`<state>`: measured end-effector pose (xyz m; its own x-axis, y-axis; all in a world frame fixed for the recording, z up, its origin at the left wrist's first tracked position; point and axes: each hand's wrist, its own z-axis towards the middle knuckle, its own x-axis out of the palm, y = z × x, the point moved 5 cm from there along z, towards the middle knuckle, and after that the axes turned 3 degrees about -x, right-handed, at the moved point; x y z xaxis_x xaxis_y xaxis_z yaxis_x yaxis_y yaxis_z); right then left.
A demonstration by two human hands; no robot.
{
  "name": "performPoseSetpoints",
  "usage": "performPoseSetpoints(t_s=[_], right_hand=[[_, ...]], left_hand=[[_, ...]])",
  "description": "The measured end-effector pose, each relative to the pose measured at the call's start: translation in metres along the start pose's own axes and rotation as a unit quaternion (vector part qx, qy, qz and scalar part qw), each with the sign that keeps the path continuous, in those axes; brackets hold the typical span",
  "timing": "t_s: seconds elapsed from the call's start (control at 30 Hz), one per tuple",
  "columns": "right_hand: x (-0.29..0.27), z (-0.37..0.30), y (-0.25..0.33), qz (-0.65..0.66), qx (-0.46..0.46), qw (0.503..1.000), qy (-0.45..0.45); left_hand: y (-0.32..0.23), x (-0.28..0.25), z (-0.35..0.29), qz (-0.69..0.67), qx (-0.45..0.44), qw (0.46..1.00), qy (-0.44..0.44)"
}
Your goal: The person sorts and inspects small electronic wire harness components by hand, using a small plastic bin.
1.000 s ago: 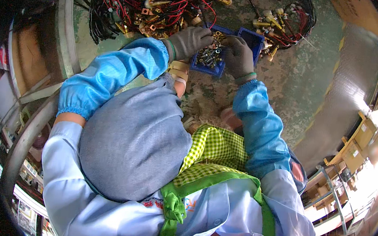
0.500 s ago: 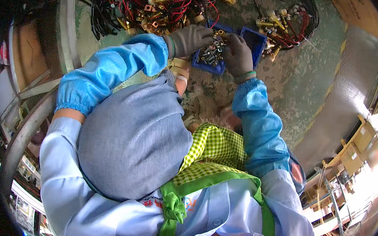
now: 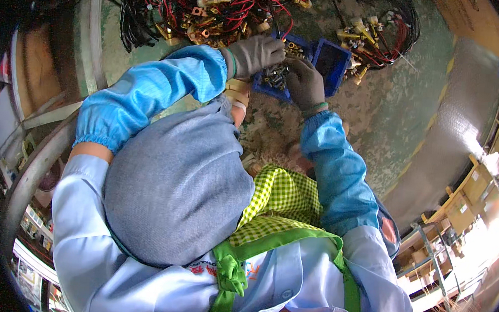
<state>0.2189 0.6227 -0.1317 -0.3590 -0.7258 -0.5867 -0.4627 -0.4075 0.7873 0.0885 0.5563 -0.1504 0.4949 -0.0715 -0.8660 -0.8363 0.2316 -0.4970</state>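
Two small blue plastic bins stand side by side on the floor. The left bin [image 3: 262, 88] holds many small metal fasteners, such as bolts and nuts; the right bin [image 3: 343, 62] is dark inside. My left hand [image 3: 252, 55], in a grey glove, is closed at the left bin's upper left side, where red and black wires [image 3: 287, 29] come down close to its fingertips. My right hand [image 3: 305, 87], gloved alike, reaches over the left bin's right side with fingers bent together near the left fingertips. What either hand pinches is hidden.
Beyond the bins lies a large pile of black and red wire bundles with brass fittings [image 3: 204, 26]. A smaller bundle with brass fittings [image 3: 361, 36] lies at the right. A grey metal post [image 3: 89, 32] rises at the left. Cardboard boxes [image 3: 462, 211] stand far right.
My right hand has moved down and left, over the fasteners, uncovering more of the right bin. My left hand has shifted slightly right, its fingertips closer to the right hand's.
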Motion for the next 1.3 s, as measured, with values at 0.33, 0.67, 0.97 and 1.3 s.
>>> performPoseSetpoints(t_s=[0.33,0.67,0.97,1.3], right_hand=[[-0.041,0.095,-0.033,-0.237,0.044,0.971,0.004],[-0.011,0.181,-0.048,-0.359,0.061,0.928,0.080],[-0.013,0.051,-0.033,0.308,0.154,0.934,0.095],[-0.016,0.008,0.026,0.168,0.051,0.984,0.022]], left_hand=[[0.030,-0.104,-0.059,-0.121,-0.274,0.929,-0.216],[0.034,-0.146,-0.053,0.113,-0.343,0.895,-0.263],[-0.015,-0.040,0.001,-0.653,-0.364,0.663,-0.037],[0.015,0.002,-0.023,-0.587,-0.427,0.687,-0.035]])
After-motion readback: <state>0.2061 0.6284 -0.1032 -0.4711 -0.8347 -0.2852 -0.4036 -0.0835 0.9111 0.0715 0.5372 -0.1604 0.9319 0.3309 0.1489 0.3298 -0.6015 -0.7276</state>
